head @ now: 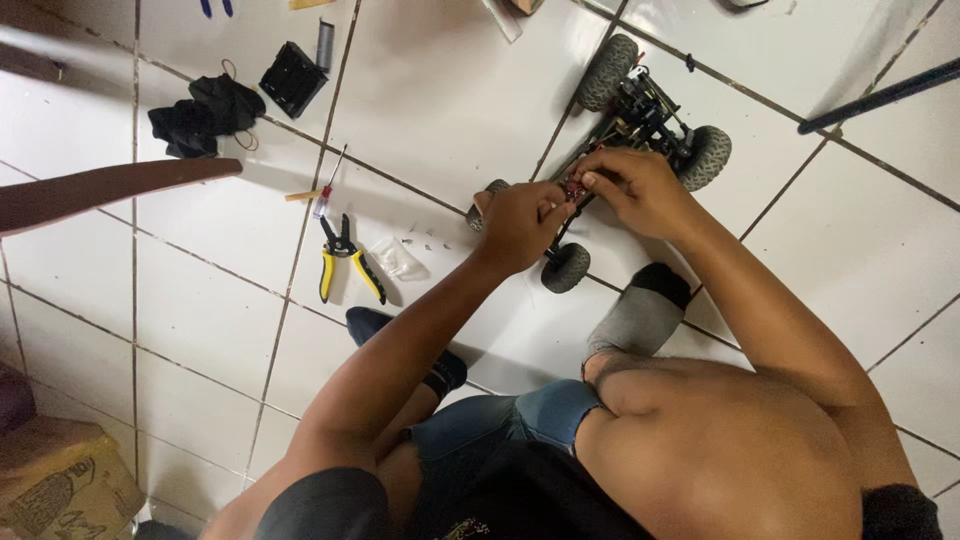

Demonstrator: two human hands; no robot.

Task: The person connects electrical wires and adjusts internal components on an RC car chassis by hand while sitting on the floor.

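Head view looks straight down on a person seated on the white tiled floor, both hands meeting over a bare model car chassis that lies just beyond the knees. Left hand is curled, its fingertips closed on a small red part at the middle of the frame; right hand comes in from the opposite side, fingers bent and pinching at the same spot, so the two hands touch. That grip seems meant to steady the tiny piece while the chassis rests on its knobby tyres, one of them right under the left wrist. Yellow-handled pliers and a thin screwdriver lie left of the left hand, within reach but well apart from it; a clear plastic bag sits between. Farther left are black gloves and a black box. Open tile stretches beyond and right of the right hand, up to a dark rod
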